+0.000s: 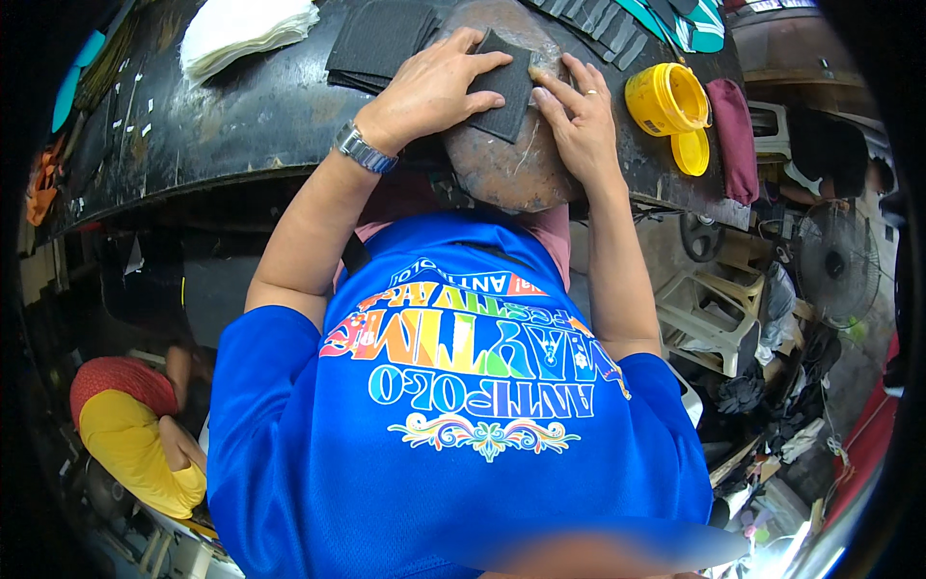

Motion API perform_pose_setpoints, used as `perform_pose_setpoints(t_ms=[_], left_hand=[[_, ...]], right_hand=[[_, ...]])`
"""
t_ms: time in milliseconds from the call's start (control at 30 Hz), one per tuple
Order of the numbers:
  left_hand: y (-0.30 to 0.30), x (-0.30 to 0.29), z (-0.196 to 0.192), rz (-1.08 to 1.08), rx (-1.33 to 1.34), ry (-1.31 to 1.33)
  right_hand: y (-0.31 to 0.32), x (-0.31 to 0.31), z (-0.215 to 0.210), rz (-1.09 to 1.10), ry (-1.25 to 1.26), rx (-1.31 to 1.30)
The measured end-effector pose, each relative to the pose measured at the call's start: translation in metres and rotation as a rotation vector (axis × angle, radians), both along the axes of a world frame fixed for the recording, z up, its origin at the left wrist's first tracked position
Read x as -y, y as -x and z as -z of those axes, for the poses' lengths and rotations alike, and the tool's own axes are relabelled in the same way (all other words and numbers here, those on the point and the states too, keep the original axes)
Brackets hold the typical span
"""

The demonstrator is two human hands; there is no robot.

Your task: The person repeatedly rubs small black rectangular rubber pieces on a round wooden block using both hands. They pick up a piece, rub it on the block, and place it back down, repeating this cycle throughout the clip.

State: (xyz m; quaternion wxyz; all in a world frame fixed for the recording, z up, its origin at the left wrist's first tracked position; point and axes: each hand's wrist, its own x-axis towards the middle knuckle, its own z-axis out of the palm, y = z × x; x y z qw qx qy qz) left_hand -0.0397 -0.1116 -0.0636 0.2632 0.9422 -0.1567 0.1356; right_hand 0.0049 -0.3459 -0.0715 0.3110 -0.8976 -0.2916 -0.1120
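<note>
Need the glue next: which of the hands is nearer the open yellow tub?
The right hand. It rests beside the dark fabric piece on the round block, just left of the yellow tub; the left hand presses the fabric farther away.

Black cloth piece (504, 89) on rusty brown stone (511, 164). Yellow tub (666, 99) with yellow lid (691, 152). White sheets (241, 31). Blue shirt (318, 454) with rainbow letters. Silver watch (365, 149).

Hands at the stone: two, left (434, 87) and right (579, 121)
Yellow tub (666, 98): one
Yellow lid (691, 152): one
Dark piece under the hands (506, 92): one
White sheet stack (246, 31): one
</note>
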Motion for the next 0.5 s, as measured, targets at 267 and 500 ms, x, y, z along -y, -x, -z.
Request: perform_pose_setpoints(t_ms=[267,500], left_hand=[[-0.001,0.000,0.001,0.001,0.018,-0.008],[-0.002,-0.001,0.004,0.003,0.001,0.002]], right_hand=[[0.035,0.006,-0.014,-0.070,0.150,0.185],[0.072,0.002,-0.026,-0.134,0.281,0.289]])
